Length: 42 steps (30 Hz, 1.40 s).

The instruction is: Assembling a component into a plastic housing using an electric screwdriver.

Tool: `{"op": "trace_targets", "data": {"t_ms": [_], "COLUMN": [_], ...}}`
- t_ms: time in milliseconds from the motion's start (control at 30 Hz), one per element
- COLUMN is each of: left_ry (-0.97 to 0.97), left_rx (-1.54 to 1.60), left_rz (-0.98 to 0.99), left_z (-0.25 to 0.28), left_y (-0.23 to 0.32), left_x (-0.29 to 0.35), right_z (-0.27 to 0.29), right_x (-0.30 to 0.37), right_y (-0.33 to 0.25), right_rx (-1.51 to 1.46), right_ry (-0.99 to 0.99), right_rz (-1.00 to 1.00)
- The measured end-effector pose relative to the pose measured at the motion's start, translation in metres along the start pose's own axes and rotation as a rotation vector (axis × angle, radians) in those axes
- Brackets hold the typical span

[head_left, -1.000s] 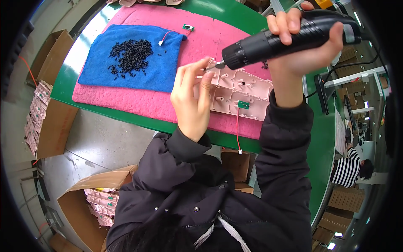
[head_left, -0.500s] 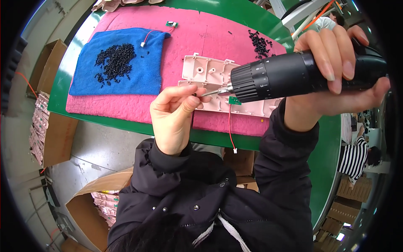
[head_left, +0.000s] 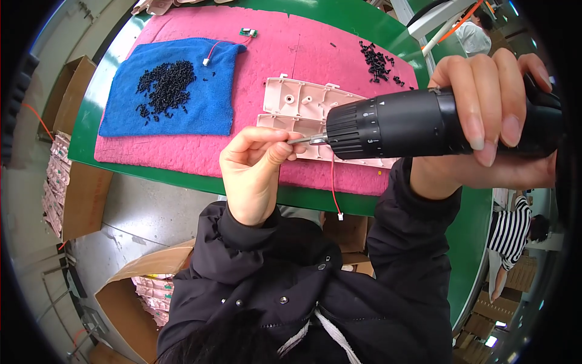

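Observation:
My right hand (head_left: pixel 491 115) wraps round the body of a black cordless drill driver (head_left: pixel 400 124), holding it level above the table with its ribbed collar to the left. A thin metal bit (head_left: pixel 303 140) sticks out of its chuck. My left hand (head_left: pixel 254 164) is closed in a pinch, thumb and forefinger on the bit's tip; any screw there is hidden. Below the driver lie two pale pink plastic housings (head_left: pixel 297 100), side by side. A red and black wire (head_left: pixel 333 182) with a white plug hangs from the nearer housing over the table's front edge.
A blue cloth (head_left: pixel 212 115) bears a heap of black screws (head_left: pixel 167 88); more screws (head_left: pixel 376 64) lie at the far right of the pink mat (head_left: pixel 267 42). A small green circuit board (head_left: pixel 248 32) lies behind the cloth. Cardboard boxes (head_left: pixel 88 200) with pink parts stand left.
The driver has shifted slightly left and dropped a little, its bit now between my left fingertips. A small black screw seen at those fingertips is now out of sight.

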<state>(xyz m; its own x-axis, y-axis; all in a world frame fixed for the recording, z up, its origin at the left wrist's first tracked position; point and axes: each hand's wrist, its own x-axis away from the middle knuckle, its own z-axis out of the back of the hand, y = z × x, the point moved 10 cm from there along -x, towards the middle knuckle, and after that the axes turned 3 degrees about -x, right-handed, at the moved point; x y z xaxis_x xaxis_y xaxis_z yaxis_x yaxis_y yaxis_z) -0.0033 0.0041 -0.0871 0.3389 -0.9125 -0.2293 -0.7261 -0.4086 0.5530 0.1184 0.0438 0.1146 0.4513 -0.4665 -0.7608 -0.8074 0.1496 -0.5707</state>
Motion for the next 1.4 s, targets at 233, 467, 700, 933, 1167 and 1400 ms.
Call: {"op": "trace_targets", "data": {"t_ms": [233, 467, 700, 933, 1167, 1400], "left_ry": [-0.029, -0.02, -0.004, 0.055, 0.071, -0.338], "left_rx": [0.079, 0.192, 0.198, -0.179, -0.35, -1.488], "left_rz": [0.015, 0.022, -0.034, -0.19, -0.114, -0.378], "left_z": [-0.002, -0.005, -0.005, -0.007, -0.016, -0.05], "left_y": [-0.004, -0.01, -0.006, 0.012, 0.016, -0.007], "left_x": [0.003, 0.002, 0.003, 0.009, -0.003, -0.012], "right_z": [-0.002, 0.001, 0.0, -0.005, 0.011, 0.034], "right_x": [0.003, 0.004, 0.007, 0.012, 0.01, 0.034], "right_y": [0.005, 0.002, -0.001, -0.002, -0.008, 0.004], "right_rx": [0.006, 0.014, 0.021, 0.033, 0.051, 0.225], "right_ry": [0.003, 0.005, 0.008, 0.012, 0.014, -0.126], "right_rz": [0.002, 0.01, 0.019, 0.024, 0.018, -0.143]}}
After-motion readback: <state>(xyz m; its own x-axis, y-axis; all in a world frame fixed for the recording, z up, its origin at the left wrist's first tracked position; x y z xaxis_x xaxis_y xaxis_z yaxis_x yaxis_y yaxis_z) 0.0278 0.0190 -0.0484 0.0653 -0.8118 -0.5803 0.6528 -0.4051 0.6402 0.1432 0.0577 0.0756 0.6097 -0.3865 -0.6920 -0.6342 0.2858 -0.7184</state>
